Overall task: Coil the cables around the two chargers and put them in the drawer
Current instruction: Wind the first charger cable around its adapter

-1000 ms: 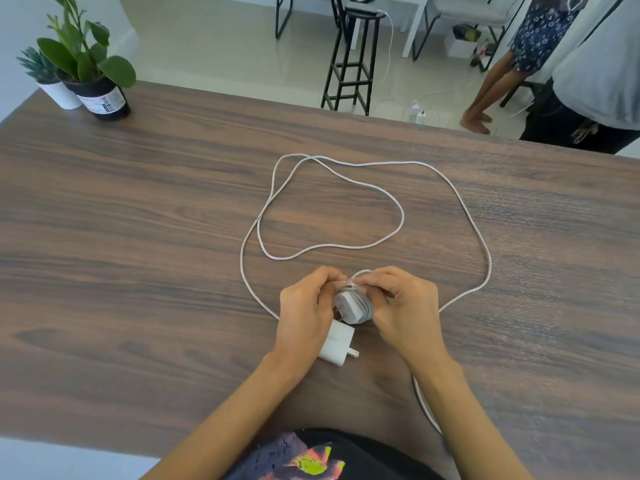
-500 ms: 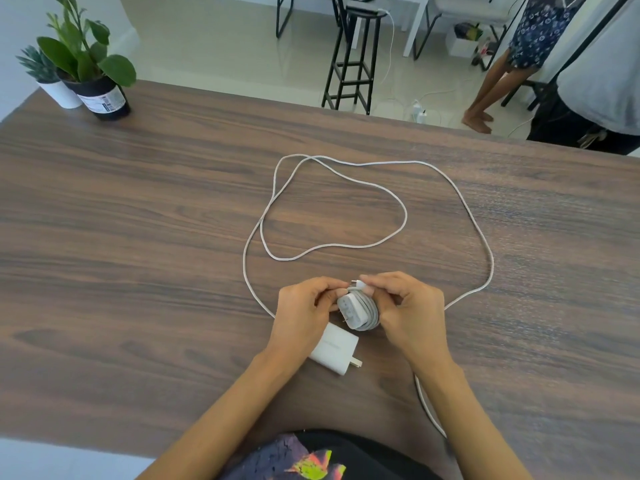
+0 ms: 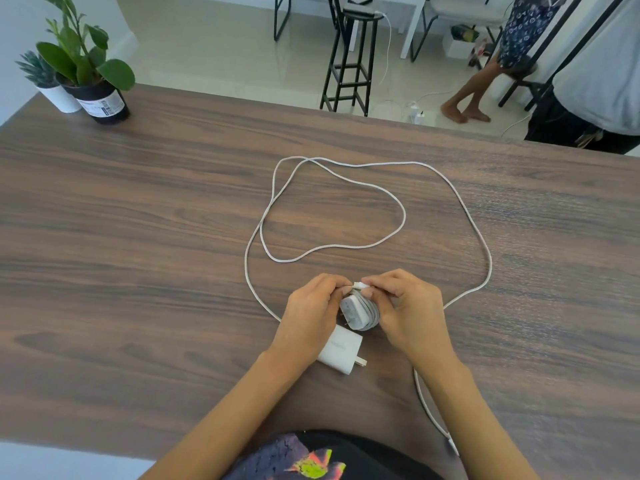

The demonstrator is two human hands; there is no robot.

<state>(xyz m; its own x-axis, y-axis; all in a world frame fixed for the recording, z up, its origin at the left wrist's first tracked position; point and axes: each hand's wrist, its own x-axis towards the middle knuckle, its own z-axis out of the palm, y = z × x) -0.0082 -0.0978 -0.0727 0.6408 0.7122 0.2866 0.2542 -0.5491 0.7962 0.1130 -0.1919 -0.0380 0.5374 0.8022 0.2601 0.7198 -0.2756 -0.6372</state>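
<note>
A white charger [image 3: 356,311] with its cable wound tightly round it is held just above the wooden table [image 3: 138,237]. My left hand [image 3: 311,306] grips its left side. My right hand [image 3: 405,306] grips the right side and pinches the cable's end plug at the top of the coil. A second white charger [image 3: 341,349] lies flat on the table under my left wrist, prongs pointing right. Its long white cable [image 3: 398,209] lies uncoiled in wide loops behind my hands and runs past my right forearm to the near edge.
Two potted plants [image 3: 86,77] stand at the table's far left corner. Beyond the far edge are a black stool [image 3: 353,60], floor cables, and two people standing at the right. No drawer is in view.
The wrapped charger has turned a little in my hands, its pronged face now showing toward me. My right fingers have shifted onto the plug at the top. The loose cable has not moved.
</note>
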